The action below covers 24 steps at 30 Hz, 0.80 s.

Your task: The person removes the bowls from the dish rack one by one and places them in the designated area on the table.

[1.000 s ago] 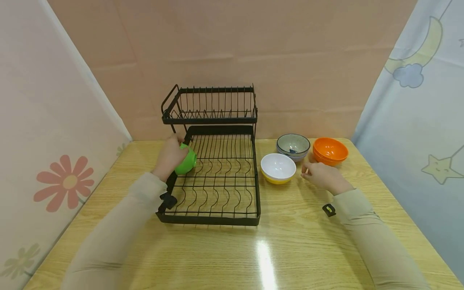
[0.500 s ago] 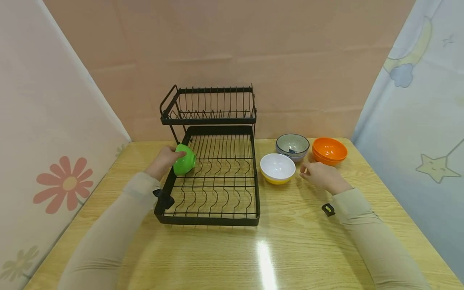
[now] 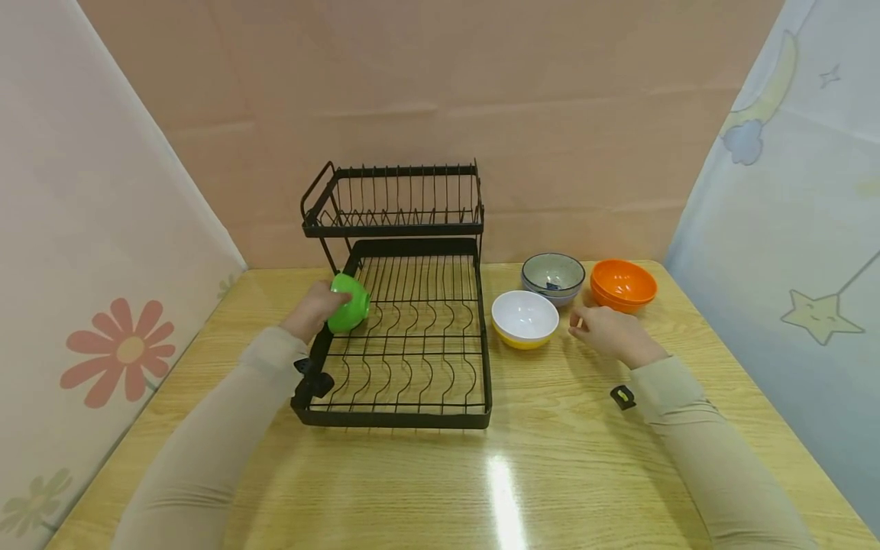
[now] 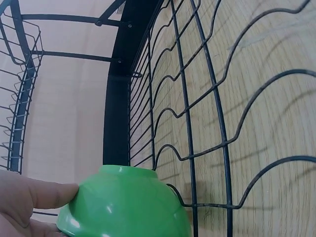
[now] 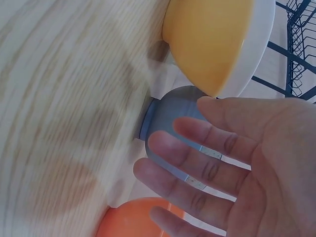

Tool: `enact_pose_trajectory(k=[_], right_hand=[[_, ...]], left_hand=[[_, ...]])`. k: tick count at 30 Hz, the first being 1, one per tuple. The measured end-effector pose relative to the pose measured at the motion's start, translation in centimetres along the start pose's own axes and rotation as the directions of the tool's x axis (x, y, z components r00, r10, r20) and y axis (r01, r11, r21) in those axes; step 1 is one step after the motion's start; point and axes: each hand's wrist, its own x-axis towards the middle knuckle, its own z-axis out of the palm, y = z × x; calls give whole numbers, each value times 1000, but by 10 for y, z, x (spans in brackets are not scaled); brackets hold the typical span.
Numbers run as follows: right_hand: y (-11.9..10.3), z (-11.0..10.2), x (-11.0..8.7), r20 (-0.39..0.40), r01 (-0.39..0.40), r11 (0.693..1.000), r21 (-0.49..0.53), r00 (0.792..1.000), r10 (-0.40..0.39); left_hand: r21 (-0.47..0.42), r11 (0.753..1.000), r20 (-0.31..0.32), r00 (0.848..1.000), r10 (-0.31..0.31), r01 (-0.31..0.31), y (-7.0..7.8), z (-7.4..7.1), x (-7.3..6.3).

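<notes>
A green bowl [image 3: 352,302] stands tipped on its side at the left of the black dish rack's [image 3: 399,419] lower tier. My left hand [image 3: 315,307] pinches it near the rim. In the left wrist view the thumb [image 4: 52,193] lies against the bowl's outer wall; the other fingers are mostly out of sight. My right hand [image 3: 608,334] hovers right of a white-and-yellow bowl [image 3: 525,318], holding nothing. Its fingers are relaxed and spread in the right wrist view, in front of a grey-blue bowl [image 5: 177,111].
Patterned grey-blue bowls [image 3: 554,276] and stacked orange bowls [image 3: 623,284] stand at the back right of the wooden table [image 3: 385,489]. An upper rack tier [image 3: 395,229] overhangs the rear of the lower one. Cloth walls border the table's back and sides.
My left hand has drawn down and left from the top of the green bowl to its near rim side. The bowl stays tipped in the rack. The right hand has barely moved.
</notes>
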Motion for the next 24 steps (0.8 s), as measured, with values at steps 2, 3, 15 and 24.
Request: enact_pose_trajectory(k=[2, 3, 15, 24], right_hand=[[1, 0, -1, 0, 3, 1000, 2, 1000, -3], [1, 0, -1, 1, 4, 1000, 4, 1000, -4], [5, 4, -2, -10, -1, 1000, 7, 1000, 1], [4, 6, -2, -22, 7, 1000, -2, 1000, -7]], left_hand=[[-12, 1000, -2, 1000, 1, -1, -1, 0, 1], [-17, 1000, -3, 1000, 2, -2, -1, 0, 2], [-41, 999, 6, 1000, 22, -22, 1, -3, 2], [54, 992, 39, 992, 116, -118, 22, 10, -14]])
